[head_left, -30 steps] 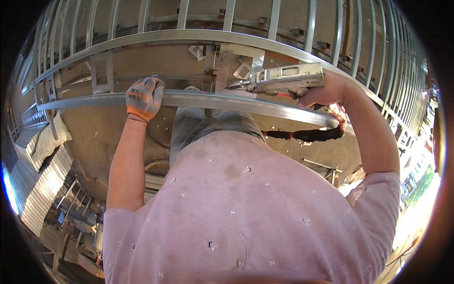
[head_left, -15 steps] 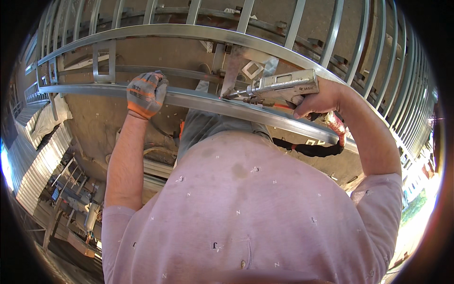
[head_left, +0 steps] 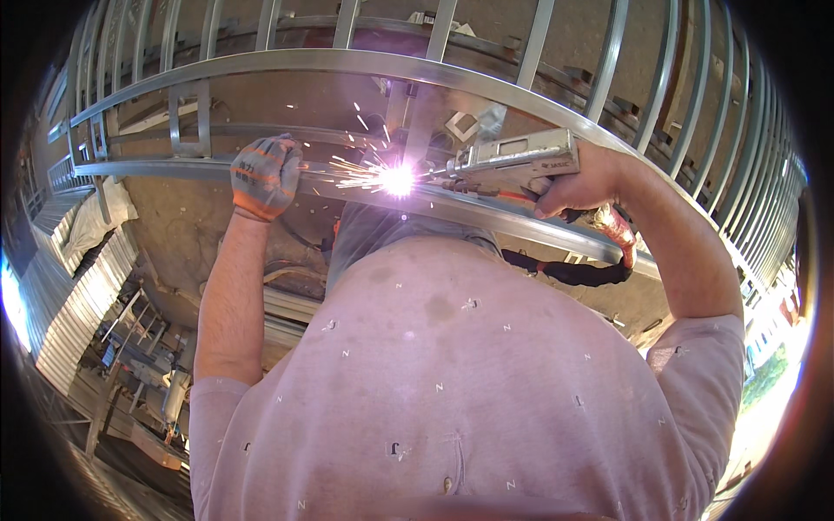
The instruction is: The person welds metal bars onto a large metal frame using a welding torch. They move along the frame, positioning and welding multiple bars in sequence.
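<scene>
A grey welding gun (head_left: 517, 156) lies level in my bare right hand (head_left: 586, 181), whose fingers wrap round its handle. Its nozzle points left at a bright weld flash (head_left: 398, 180) on the near metal rail (head_left: 486, 214). Sparks fly up and to the left from the flash, and its glare hides the gun's tip. My left hand (head_left: 266, 177), in a grey and orange glove, is closed round the same rail, left of the sparks. From the gun's handle a red-wrapped cable (head_left: 618, 233) runs down into a black sleeve (head_left: 573, 273).
Beyond the near rail runs a second long rail (head_left: 304, 61) with several upright metal bars (head_left: 532, 43). A rectangular metal frame piece (head_left: 189, 117) stands between the rails at left. Corrugated sheets (head_left: 78, 321) lie at far left, with machinery (head_left: 165, 382) below.
A bright flash and sparks have appeared at the gun's nozzle. The gun has shifted slightly left; my left hand still grips the rail, with its wrist turned slightly.
</scene>
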The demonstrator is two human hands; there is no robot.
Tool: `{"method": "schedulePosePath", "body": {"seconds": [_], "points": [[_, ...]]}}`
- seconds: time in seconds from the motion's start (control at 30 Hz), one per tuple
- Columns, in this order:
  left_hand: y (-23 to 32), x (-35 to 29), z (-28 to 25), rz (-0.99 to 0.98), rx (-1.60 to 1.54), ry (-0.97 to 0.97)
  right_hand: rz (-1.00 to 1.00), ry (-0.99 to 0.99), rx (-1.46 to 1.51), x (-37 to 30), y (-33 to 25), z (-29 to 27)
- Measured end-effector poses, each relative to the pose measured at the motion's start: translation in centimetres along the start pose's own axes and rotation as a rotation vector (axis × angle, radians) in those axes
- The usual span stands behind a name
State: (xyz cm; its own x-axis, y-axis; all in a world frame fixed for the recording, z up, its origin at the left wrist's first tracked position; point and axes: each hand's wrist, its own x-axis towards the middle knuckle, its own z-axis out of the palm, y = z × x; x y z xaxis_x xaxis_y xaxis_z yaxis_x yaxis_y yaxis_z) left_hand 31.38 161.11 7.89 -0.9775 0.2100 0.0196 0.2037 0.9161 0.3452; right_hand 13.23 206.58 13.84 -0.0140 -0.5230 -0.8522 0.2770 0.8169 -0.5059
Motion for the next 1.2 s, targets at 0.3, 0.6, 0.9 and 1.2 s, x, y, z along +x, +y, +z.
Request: {"method": "schedulePosePath", "body": {"seconds": [0.3, 0.6, 0.9, 1.2], "points": [[-0.6, -0.3, 0.4, 0.018, 0.008, 0.018, 0.049, -0.011, 0.017, -0.5, -1.0, 0.1], [-0.7, -0.5, 0.6, -0.015, -0.014, 0.024, 0.076, 0.007, 0.000, -0.4, 0.2, 0.1], [-0.7, -0.4, 0.2, 0.009, 0.015, 0.001, 0.031, 0.014, 0.008, -0.7, 0.7, 0.1], [-0.9, -0.5, 0.3, 0.014, 0.010, 0.013, 0.029, 0.016, -0.003, -1.0, 0.8, 0.1]]}}
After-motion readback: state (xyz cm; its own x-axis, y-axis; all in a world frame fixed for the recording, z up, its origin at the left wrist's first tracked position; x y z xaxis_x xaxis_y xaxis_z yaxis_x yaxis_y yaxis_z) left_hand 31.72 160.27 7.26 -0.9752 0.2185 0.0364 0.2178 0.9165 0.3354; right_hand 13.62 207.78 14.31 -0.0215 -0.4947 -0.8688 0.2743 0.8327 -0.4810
